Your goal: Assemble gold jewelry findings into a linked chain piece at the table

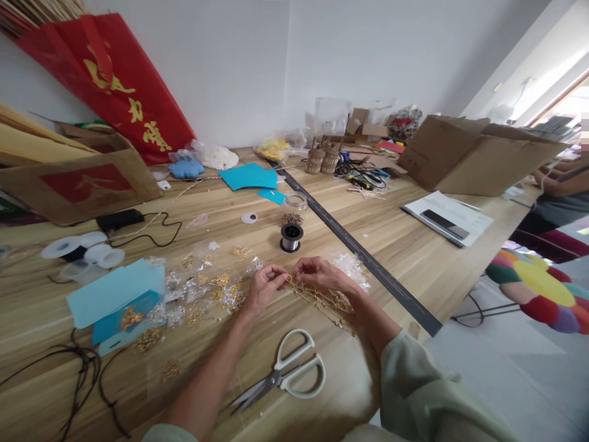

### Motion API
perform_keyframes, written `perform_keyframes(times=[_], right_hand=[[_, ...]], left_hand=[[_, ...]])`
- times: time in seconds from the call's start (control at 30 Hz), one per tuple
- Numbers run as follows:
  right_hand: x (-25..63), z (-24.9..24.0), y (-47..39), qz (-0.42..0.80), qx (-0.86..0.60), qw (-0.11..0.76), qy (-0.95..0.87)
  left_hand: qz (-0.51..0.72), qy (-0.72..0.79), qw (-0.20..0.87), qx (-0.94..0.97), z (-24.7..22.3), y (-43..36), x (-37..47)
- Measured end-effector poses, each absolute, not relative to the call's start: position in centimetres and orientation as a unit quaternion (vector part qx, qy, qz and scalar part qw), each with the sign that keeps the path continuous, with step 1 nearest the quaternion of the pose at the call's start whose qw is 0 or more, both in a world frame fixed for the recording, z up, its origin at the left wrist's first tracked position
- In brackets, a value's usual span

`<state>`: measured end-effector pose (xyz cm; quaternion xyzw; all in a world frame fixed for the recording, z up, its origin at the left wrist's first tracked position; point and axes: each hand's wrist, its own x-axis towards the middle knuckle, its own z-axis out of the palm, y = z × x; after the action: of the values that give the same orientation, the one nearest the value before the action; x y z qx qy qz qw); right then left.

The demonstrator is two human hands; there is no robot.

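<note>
Gold chains [317, 301] lie bunched on the wooden table below my right hand [319, 272]. Its fingers are pinched together at the near end of the chains. Close by on the left, my left hand [268, 283] has thumb and forefinger closed on a gold chain end, and the fingertips of both hands almost meet. Exactly which small part sits between the right fingers is hidden. A spool of thin wire [291, 238] stands just beyond my hands. Scissors with pale handles [280, 371] lie open on the table nearer to me.
Small bags of gold and silver jewellery findings [225, 294] spread left of my hands. A jar of beads [293, 212] stands behind the spool. Blue card sheets [117, 294], black cords [83, 368], a dark strip [354, 239] and a cardboard box [473, 153] surround the work area. Another person sits far right.
</note>
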<state>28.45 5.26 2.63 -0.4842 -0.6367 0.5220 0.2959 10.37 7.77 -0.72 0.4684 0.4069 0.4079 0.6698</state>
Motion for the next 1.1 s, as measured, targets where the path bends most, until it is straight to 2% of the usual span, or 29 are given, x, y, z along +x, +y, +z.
perform_keyframes(times=[0.43, 1.1], right_hand=[[27.53, 2.6, 4.86, 0.407, -0.51, 0.236, -0.72], [28.24, 2.61, 4.94, 0.387, -0.515, 0.213, -0.735]], left_hand=[[0.411, 0.403, 0.664, 0.476, -1.01, 7.92, 10.34], [0.411, 0.398, 0.674, 0.468, -0.84, 7.83, 10.09]])
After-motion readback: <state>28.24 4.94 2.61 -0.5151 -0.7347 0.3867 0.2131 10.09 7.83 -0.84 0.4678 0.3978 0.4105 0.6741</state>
